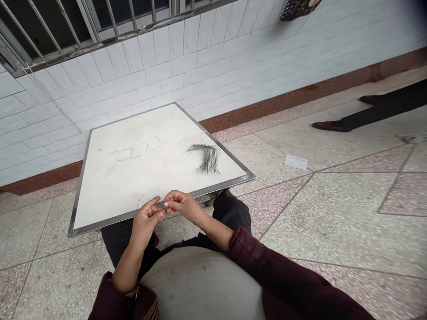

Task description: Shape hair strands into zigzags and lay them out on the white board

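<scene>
My left hand (147, 216) and my right hand (182, 205) meet at the table's near edge, both with thumb and fingers pinched. Between them they hold a thin dark wire (139, 201), whose loose end curves up past my left fingers over the white tabletop. The part at my fingertips is too fine to make out clearly. Farther back on the white table (100, 186), thin wires bent in a zigzag (124, 160) lie in a row. To the right rests a loose bundle of bent dark wires (210, 159).
A metal rim (230, 178) edges the table, which stands by a white tiled wall (150, 84) under a barred window (110, 18). At the right is another person's leg and dark shoe (332, 126). A white paper piece (296, 162) lies on the floor.
</scene>
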